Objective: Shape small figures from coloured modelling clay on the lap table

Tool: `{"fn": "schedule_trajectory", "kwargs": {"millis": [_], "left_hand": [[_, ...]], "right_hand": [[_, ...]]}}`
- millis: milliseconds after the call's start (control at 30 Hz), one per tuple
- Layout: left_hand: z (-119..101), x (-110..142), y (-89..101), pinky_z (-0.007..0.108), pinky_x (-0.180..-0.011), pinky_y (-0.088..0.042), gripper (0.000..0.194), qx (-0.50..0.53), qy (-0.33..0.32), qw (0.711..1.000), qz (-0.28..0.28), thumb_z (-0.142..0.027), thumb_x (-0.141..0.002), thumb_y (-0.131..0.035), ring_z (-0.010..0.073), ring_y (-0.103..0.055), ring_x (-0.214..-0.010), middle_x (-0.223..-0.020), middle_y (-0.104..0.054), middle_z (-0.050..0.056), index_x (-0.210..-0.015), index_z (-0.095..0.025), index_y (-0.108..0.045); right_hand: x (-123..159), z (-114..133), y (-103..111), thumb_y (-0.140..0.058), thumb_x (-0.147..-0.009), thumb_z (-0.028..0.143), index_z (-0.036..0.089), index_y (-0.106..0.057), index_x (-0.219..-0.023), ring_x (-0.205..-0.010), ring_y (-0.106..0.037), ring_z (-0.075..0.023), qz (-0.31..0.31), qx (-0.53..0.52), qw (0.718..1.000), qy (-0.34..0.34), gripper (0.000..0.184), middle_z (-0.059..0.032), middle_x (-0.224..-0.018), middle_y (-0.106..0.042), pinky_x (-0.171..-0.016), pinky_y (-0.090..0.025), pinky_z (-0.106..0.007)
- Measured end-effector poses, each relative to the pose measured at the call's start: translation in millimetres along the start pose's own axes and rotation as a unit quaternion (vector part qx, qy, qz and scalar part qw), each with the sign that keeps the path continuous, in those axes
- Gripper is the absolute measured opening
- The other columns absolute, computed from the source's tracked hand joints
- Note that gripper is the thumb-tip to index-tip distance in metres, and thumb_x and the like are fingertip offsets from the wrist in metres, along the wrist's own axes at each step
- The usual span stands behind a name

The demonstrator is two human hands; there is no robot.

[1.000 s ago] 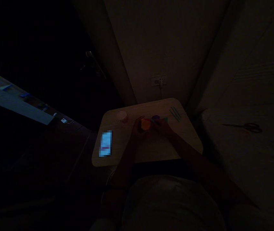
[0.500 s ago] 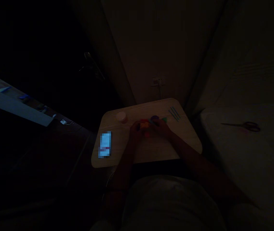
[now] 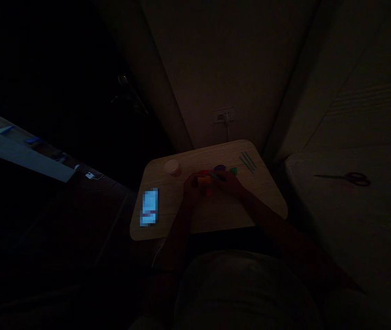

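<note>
Over table, left hand curled around orange piece, right hand gripping teal stick

I take this for a dim room in a home: a small, round-cornered wooden table stands by a plain wall, where a cord hangs from a socket. To the left I make out what looks like a door handle; to the right, a pale, bed-like surface. Which room it is, I cannot tell from here.
</note>
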State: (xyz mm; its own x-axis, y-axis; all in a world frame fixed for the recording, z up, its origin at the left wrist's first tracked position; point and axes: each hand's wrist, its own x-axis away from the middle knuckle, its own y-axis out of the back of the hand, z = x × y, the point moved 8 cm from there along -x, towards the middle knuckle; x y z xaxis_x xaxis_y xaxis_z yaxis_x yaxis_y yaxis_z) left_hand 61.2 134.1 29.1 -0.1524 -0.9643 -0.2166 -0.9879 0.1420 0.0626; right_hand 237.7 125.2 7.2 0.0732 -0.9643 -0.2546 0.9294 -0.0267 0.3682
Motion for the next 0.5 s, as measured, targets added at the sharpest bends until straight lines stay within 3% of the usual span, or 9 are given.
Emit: {"fn": "schedule_trajectory", "kwargs": {"millis": [200, 367, 500], "left_hand": [[-2.7, 2.6, 3.1, 0.030, -0.077, -0.053, 0.026, -0.020, 0.000, 1.000, -0.003, -0.036, -0.074, -0.082, 0.0190, -0.067, -0.083, -0.090, -0.072, 0.003, -0.091, -0.019, -0.071], [-3.8, 0.8, 5.6, 0.029, -0.075, -0.054, 0.035, 0.004, 0.009, 1.000, -0.017, -0.042, -0.073, -0.084, 0.0197, -0.067, -0.084, -0.093, -0.073, 0.005, -0.096, -0.019, -0.071], [-2.4, -1.7, 2.7, 0.029, -0.077, -0.056, 0.040, 0.025, 0.013, 1.000, -0.006, -0.046, -0.073, -0.085, 0.0195, -0.068, -0.086, -0.096, -0.073, 0.005, -0.100, -0.019, -0.071]], "right_hand": [[2.2, 2.9, -3.5, -0.066, -0.088, 0.044, 0.019, -0.080, -0.111, -0.084, -0.067, -0.0233, 0.024, 0.006, 1.000, 0.001, 0.037, -0.0068, -0.095, -0.079, -0.079, -0.050, -0.033], [3.8, 7.6, -4.5, -0.078, -0.080, 0.046, 0.020, -0.080, -0.113, -0.086, -0.068, -0.0245, 0.028, 0.020, 0.999, 0.001, 0.042, -0.0074, -0.100, -0.080, -0.080, -0.051, -0.034], [3.8, 6.3, -4.7, -0.074, -0.082, 0.042, 0.021, -0.080, -0.115, -0.087, -0.069, -0.0253, 0.030, 0.026, 0.999, -0.006, 0.039, -0.0074, -0.102, -0.080, -0.081, -0.052, -0.035]]}}
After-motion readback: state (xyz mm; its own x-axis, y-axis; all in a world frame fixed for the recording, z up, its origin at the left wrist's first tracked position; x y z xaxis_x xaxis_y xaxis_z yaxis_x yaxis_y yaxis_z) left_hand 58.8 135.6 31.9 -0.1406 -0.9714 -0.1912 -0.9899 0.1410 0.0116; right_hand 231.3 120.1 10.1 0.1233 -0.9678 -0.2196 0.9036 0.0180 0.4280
